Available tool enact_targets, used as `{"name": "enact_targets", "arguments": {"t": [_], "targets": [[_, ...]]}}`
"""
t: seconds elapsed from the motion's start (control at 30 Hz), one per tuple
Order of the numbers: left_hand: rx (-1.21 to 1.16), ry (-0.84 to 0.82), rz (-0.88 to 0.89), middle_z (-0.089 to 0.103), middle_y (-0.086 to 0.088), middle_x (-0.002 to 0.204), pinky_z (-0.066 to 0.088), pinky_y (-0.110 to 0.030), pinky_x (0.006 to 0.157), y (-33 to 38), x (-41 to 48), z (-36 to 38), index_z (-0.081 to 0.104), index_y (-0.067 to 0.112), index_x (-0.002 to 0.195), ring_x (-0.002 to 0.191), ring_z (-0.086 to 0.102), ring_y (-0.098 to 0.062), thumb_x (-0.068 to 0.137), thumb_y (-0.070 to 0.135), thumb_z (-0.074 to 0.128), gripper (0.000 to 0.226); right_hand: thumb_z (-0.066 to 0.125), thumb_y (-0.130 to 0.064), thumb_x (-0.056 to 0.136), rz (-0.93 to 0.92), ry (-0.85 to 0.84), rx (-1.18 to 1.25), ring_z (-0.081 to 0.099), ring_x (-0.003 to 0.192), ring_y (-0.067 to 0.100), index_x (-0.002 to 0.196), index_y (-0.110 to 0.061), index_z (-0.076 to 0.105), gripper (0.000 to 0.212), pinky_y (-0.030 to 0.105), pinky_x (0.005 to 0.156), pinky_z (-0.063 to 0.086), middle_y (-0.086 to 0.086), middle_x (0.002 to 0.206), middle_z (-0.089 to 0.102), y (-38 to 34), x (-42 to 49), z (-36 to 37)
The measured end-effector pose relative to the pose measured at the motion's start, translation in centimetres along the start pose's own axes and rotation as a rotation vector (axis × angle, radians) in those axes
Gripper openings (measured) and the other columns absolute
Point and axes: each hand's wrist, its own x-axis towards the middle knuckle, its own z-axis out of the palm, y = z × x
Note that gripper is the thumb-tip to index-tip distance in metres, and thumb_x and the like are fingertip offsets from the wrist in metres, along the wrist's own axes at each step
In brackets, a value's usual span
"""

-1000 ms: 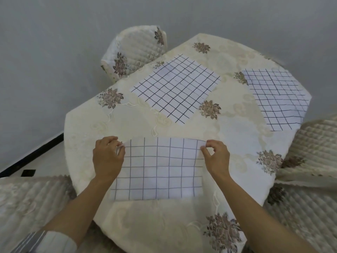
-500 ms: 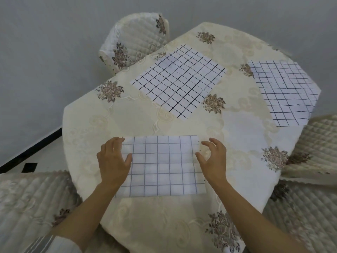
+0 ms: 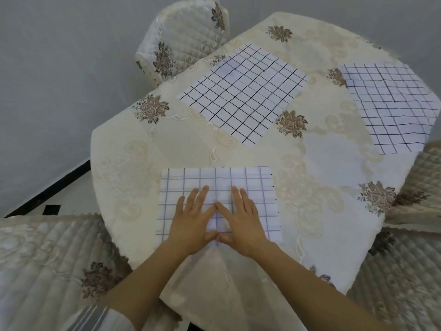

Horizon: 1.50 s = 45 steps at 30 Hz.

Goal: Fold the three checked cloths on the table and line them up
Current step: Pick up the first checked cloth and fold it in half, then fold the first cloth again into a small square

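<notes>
A white checked cloth [image 3: 253, 187], folded to a rectangle, lies at the near edge of the table. My left hand [image 3: 194, 218] and my right hand [image 3: 241, 216] press flat on its middle, side by side, fingers straight and thumbs touching. A second checked cloth [image 3: 243, 91] lies unfolded in the middle of the table, turned at an angle. The third checked cloth [image 3: 393, 101] lies unfolded at the far right and reaches the table's edge.
The table wears a cream cloth with brown flowers [image 3: 322, 158]. Quilted chairs stand at the far side [image 3: 183, 39], the near left [image 3: 47, 266] and the right [image 3: 415, 211]. A grey wall runs behind.
Both hands left the folded cloth's far corners and side edges, moved to its middle and now press flat on it. The view has tipped slightly upward.
</notes>
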Motion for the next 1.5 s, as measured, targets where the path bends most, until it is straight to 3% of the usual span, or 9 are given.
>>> {"name": "enact_targets", "arguments": {"t": [0.2,0.33,0.5,0.7,0.8,0.97,1.3,1.4,1.5], "targets": [[0.029,-0.085,-0.055,-0.020,-0.006,0.163,-0.002,-0.055,0.118,-1.0,-0.4,-0.2,0.007,0.040,0.154,0.150,-0.014,-0.031,0.078,0.079,0.049,0.095,0.064,-0.058,0.082,0.113,-0.100,-0.073,-0.029,0.143,0.034,0.154,-0.035,0.008,0.094,0.051,0.119,-0.005,0.013,0.157,-0.030,0.3,0.2,0.3],[0.017,-0.019,-0.116,-0.005,-0.007,0.165,0.009,-0.056,0.118,-3.0,-1.5,-0.1,0.021,0.038,0.153,0.150,-0.001,-0.033,0.070,0.080,0.057,0.100,0.065,-0.059,0.081,0.204,-0.117,-0.097,-0.027,0.144,0.035,0.153,-0.039,0.005,0.096,0.050,0.117,-0.007,0.013,0.157,-0.030,2.3,-0.7,-0.4],[0.015,-0.031,-0.199,-0.005,-0.008,0.165,0.011,-0.055,0.117,-5.1,-2.7,-0.5,0.016,0.036,0.154,0.150,-0.003,-0.032,0.076,0.078,0.052,0.096,0.062,-0.060,0.083,0.315,-0.102,-0.102,-0.023,0.145,0.036,0.153,-0.037,0.009,0.091,0.050,0.119,-0.002,0.015,0.158,-0.025,4.4,-2.2,-1.3],[0.020,0.058,-0.099,0.026,-0.012,0.160,0.028,-0.056,0.112,-1.8,-3.2,0.0,0.045,0.031,0.142,0.145,0.024,-0.034,0.072,0.063,0.071,0.081,0.060,-0.054,0.087,0.082,-0.006,-0.005,-0.024,0.146,0.030,0.152,-0.036,0.021,0.078,0.047,0.119,-0.006,0.011,0.160,-0.022,-0.6,-2.1,0.2],[0.004,0.061,-0.096,0.029,-0.012,0.159,0.028,-0.054,0.112,-0.7,-3.7,0.4,0.054,0.032,0.135,0.145,0.027,-0.034,0.074,0.059,0.072,0.069,0.052,-0.054,0.092,0.029,0.023,0.006,-0.021,0.147,0.030,0.149,-0.035,0.030,0.064,0.047,0.118,-0.005,0.010,0.162,-0.015,-3.0,-2.6,1.9],[-0.003,0.052,-0.110,0.034,-0.015,0.155,0.033,-0.057,0.109,-2.5,-5.0,0.7,0.056,0.030,0.132,0.141,0.030,-0.038,0.073,0.053,0.076,0.067,0.054,-0.047,0.093,0.153,0.037,0.006,-0.013,0.148,0.035,0.149,-0.034,0.032,0.061,0.053,0.120,0.006,0.015,0.162,-0.007,-1.3,-4.8,3.4],[0.029,0.016,-0.110,0.036,-0.014,0.152,0.034,-0.057,0.106,-7.3,-8.2,-0.5,0.058,0.025,0.127,0.139,0.029,-0.037,0.060,0.064,0.065,0.078,0.043,-0.063,0.089,0.351,0.042,-0.037,-0.006,0.149,0.035,0.149,-0.035,0.033,0.067,0.051,0.117,0.010,0.015,0.162,-0.003,5.2,-7.6,1.4],[0.135,-0.043,-0.047,0.032,-0.014,0.155,0.028,-0.056,0.111,-7.1,-8.1,-1.5,0.057,0.021,0.127,0.143,0.024,-0.036,0.053,0.058,0.071,0.084,0.054,-0.059,0.088,0.373,0.034,-0.040,-0.007,0.149,0.035,0.147,-0.035,0.033,0.067,0.051,0.117,0.011,0.015,0.162,-0.004,5.1,-7.6,1.2],[0.214,-0.127,-0.033,0.005,-0.010,0.163,0.006,-0.052,0.120,-5.8,-7.5,-2.2,0.041,0.018,0.138,0.149,-0.002,-0.032,0.066,0.050,0.069,0.084,0.056,-0.059,0.086,0.380,0.008,-0.064,-0.009,0.148,0.034,0.148,-0.035,0.029,0.071,0.050,0.117,0.011,0.014,0.162,-0.007,4.6,-7.5,1.1]]}}
